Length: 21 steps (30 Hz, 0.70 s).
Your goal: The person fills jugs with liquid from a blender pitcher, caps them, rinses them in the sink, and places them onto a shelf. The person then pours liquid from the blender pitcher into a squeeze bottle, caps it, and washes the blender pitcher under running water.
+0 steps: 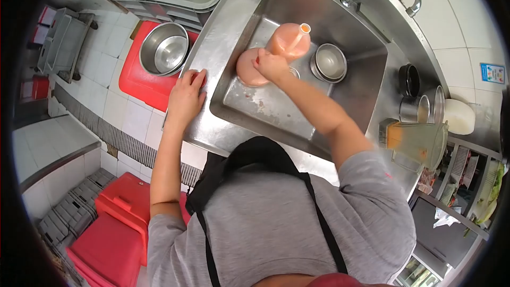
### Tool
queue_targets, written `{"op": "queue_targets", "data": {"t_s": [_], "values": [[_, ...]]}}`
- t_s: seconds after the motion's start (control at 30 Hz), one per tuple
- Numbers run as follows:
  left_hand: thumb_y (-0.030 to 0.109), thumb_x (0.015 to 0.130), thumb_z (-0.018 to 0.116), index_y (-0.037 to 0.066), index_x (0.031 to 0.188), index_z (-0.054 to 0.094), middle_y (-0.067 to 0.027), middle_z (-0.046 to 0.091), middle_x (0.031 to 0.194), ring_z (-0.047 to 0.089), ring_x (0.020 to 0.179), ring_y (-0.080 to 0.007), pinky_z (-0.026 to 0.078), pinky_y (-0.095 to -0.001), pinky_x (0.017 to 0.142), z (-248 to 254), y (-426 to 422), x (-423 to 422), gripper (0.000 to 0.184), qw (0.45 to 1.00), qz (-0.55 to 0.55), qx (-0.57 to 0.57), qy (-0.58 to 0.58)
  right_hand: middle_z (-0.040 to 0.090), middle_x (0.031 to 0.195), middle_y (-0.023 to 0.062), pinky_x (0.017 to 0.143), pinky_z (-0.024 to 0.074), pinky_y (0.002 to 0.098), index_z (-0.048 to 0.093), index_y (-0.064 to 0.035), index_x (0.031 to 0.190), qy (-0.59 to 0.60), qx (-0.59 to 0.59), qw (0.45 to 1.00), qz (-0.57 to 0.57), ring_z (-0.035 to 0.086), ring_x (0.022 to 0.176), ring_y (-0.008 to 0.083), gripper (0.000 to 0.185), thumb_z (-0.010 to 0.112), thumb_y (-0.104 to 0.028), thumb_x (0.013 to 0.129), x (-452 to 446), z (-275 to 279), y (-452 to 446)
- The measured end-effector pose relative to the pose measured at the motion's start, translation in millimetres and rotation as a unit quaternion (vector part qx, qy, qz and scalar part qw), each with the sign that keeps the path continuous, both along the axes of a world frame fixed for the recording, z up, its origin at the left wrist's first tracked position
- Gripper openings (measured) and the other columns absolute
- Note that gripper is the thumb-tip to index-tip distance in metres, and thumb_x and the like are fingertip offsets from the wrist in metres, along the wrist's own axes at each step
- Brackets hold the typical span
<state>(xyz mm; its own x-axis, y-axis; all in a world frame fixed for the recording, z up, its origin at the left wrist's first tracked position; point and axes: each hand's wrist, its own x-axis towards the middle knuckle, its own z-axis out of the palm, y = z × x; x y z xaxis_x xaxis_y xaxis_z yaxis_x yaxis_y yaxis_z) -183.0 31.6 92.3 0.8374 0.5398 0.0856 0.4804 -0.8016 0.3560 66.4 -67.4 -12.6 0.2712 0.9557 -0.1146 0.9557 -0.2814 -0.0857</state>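
sink [289, 110] holding an open-mouthed jug [285, 43] and a rounded container [247, 69], with the right hand [272, 67] on the second

head camera, the only view, looking down past the person's own chest. the jug, filled with something orange-pink, is in the sink at about 12 o'clock from the picture's centre. its narrow neck points towards 1 o'clock and its mouth is uncovered. just beside it, on its 8 o'clock side, is the rounded container, the same colour.

the right hand reaches in from 4 o'clock. its fingers are curled closed around the top of the rounded container, where a small red piece [258, 60] shows, perhaps a cap. the left hand [187, 94] holds nothing; it rests, fingers loosely spread, on the metal rim at 10 o'clock.

as for progress, the jug looks uncovered already, while the rounded container seems the one being dealt with and may still be closed; the hand hides too much to be sure. how much is left cannot be told. two steel bowls [330, 62], nested at 2 o'clock in the sink, are untouched by either hand, as is a steel pot [163, 49], outside the sink at 11 o'clock.
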Motion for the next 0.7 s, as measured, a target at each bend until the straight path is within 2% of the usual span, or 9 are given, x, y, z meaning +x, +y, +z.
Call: {"op": "queue_targets", "data": {"t_s": [0.07, 0.2, 0.27, 0.37, 0.4, 0.5, 0.57, 0.67, 0.7], "values": [[0.012, 0.066, 0.063, 0.008, 0.11, 0.051, -0.0138, 0.049, 0.101, 0.052, 0.088, -0.0298, 0.045, -0.0378, 0.073, -9.1, 4.4, 3.8, 0.045, 0.999, 0.004, -0.054, 0.002, 0.059, 0.075, 0.015, 0.057, 0.0486, 0.0378, 0.045, -0.0084, 0.105, 0.048, -0.046, 0.99, -0.128, 0.061, 0.072, 0.0251, 0.043, 0.048, -0.043, 0.08, -1.3, -7.5, 0.0], [0.01, 0.064, 0.061, 0.008, 0.106, 0.053, -0.0136, 0.05, 0.094, 0.055, 0.079, -0.0311, 0.047, -0.0383, 0.066, -14.9, 2.7, 27.7, 0.043, 0.996, -0.02, -0.028, -0.079, 0.059, 0.071, 0.0111, 0.063, 0.0481, 0.0349, 0.048, -0.0054, 0.107, -0.016, 0.036, 0.994, -0.099, 0.061, 0.073, 0.025, 0.049, 0.056, -0.041, 0.075, -19.6, 77.1, -5.1], [0.009, 0.063, 0.063, 0.006, 0.114, 0.045, -0.0146, 0.05, 0.092, 0.053, 0.084, -0.0316, 0.046, -0.0376, 0.07, -7.3, -16.7, 62.8, 0.054, 0.992, -0.017, -0.063, -0.112, 0.059, 0.073, 0.0098, 0.065, 0.0467, 0.0339, 0.052, -0.0034, 0.106, 0.358, 0.206, 0.908, -0.067, 0.059, 0.074, 0.025, 0.046, 0.065, -0.03, 0.07, -24.7, 83.9, -8.4], [0.008, 0.063, 0.063, 0.007, 0.12, 0.038, -0.0152, 0.05, 0.09, 0.052, 0.082, -0.0314, 0.045, -0.0387, 0.068, -20.6, -34.5, 117.0, 0.063, 0.984, -0.055, -0.071, -0.151, 0.059, 0.08, 0.0133, 0.068, 0.0458, 0.0354, 0.058, -0.0037, 0.093, 0.306, 0.281, 0.91, -0.008, 0.058, 0.075, 0.0282, 0.035, 0.066, -0.023, 0.065, -18.8, 76.6, -23.0], [0.008, 0.06, 0.064, 0.007, 0.122, 0.036, -0.0151, 0.05, 0.091, 0.051, 0.083, -0.0313, 0.045, -0.0379, 0.069, -21.1, -41.0, 134.9, 0.067, 0.985, -0.075, -0.053, -0.149, 0.059, 0.076, 0.0133, 0.068, 0.0461, 0.0354, 0.059, -0.0027, 0.089, 0.315, 0.244, 0.913, -0.083, 0.058, 0.074, 0.0287, 0.033, 0.066, -0.014, 0.059, -11.8, 77.7, -28.5], [0.008, 0.059, 0.065, 0.008, 0.124, 0.034, -0.0147, 0.049, 0.094, 0.051, 0.086, -0.0311, 0.044, -0.037, 0.072, -14.9, -42.1, 183.3, 0.072, 0.979, -0.119, -0.025, -0.16, 0.058, 0.08, 0.0147, 0.067, 0.0466, 0.0355, 0.059, -0.0028, 0.088, 0.336, 0.275, 0.888, -0.153, 0.057, 0.076, 0.0301, 0.03, 0.065, -0.012, 0.06, 27.2, 84.8, -36.6], [0.01, 0.06, 0.065, 0.009, 0.125, 0.033, -0.0144, 0.049, 0.095, 0.05, 0.087, -0.0311, 0.044, -0.0368, 0.073, -4.5, -41.6, 195.5, 0.072, 0.975, -0.145, -0.017, -0.167, 0.058, 0.086, 0.0153, 0.068, 0.0475, 0.0356, 0.061, -0.0046, 0.09, 0.203, 0.345, 0.909, -0.112, 0.057, 0.078, 0.0305, 0.029, 0.064, -0.009, 0.062, 51.3, 116.1, -32.4], [0.012, 0.063, 0.065, 0.01, 0.124, 0.035, -0.0143, 0.048, 0.1, 0.05, 0.089, -0.0306, 0.043, -0.0372, 0.076, 7.7, -41.3, 195.6, 0.069, 0.975, -0.133, -0.018, -0.175, 0.058, 0.088, 0.0139, 0.071, 0.0475, 0.0366, 0.062, -0.0105, 0.095, 0.097, 0.286, 0.947, -0.11, 0.057, 0.082, 0.0296, 0.03, 0.062, -0.009, 0.065, 145.8, 58.1, -31.4], [0.013, 0.064, 0.065, 0.01, 0.123, 0.038, -0.0146, 0.048, 0.101, 0.05, 0.09, -0.0305, 0.042, -0.0375, 0.077, 5.5, -40.2, 189.2, 0.065, 0.977, -0.134, -0.043, -0.158, 0.058, 0.088, 0.0134, 0.073, 0.0472, 0.0373, 0.062, -0.0131, 0.096, 0.077, 0.195, 0.975, -0.077, 0.057, 0.083, 0.0295, 0.03, 0.061, -0.009, 0.066, 160.6, 52.6, -28.3]]}}
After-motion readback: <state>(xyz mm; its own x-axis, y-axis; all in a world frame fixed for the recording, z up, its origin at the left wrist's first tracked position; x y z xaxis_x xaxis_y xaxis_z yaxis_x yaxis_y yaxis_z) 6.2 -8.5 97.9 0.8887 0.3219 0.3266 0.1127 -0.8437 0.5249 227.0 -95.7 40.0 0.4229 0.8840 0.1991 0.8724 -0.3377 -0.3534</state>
